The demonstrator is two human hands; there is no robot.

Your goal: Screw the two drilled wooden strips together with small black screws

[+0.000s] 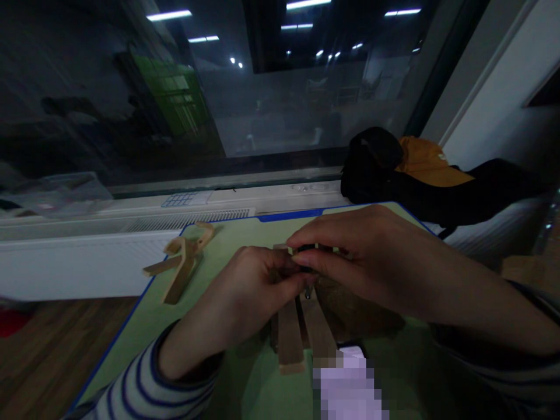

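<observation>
My left hand [251, 286] is closed, its thumb and fingers pinched near the top of two wooden strips. The left wooden strip [290, 341] and the right wooden strip [320, 326] lie side by side with a dark gap between them. My right hand [371, 251] is closed too, thumb and fingertips on a small dark piece [306, 249] just above the left fingertips. A small metal bolt end [308, 291] shows below the fingers, at the right strip. What the left fingertips hold is mostly hidden.
A joined wooden frame [184, 265] lies at the left of the green blue-edged table [245, 233]. A brown patch or object [354, 309] is under my right hand. A pixelated lilac item [350, 385] lies in front. Beyond are a radiator [96, 256], a window, and an orange cap [431, 160] on dark cloth.
</observation>
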